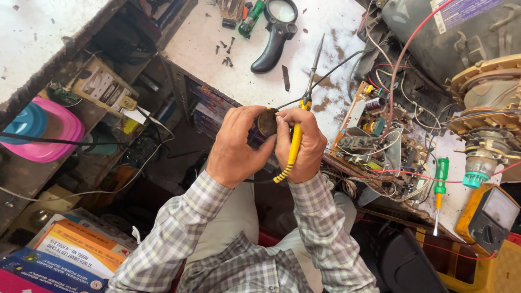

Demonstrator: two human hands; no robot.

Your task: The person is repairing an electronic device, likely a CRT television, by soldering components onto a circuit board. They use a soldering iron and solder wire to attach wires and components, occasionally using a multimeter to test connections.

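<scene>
My left hand (237, 145) grips a small round brownish tin (267, 122), held up between both hands over my lap. My right hand (302, 145) touches the tin's rim with its fingertips and also holds a yellow-handled soldering iron (296, 142), whose metal shaft (315, 61) points away over the white bench. The iron's black cord runs off to the right. My sleeves are checked grey and white.
A circuit board (380, 146) with red wires lies on the bench to the right, next to a picture tube's rear (483, 103). A green screwdriver (440, 182), a yellow multimeter (488, 217), a black magnifier (275, 32), loose screws (227, 51), a pink tub (46, 130) and boxes (76, 249) surround me.
</scene>
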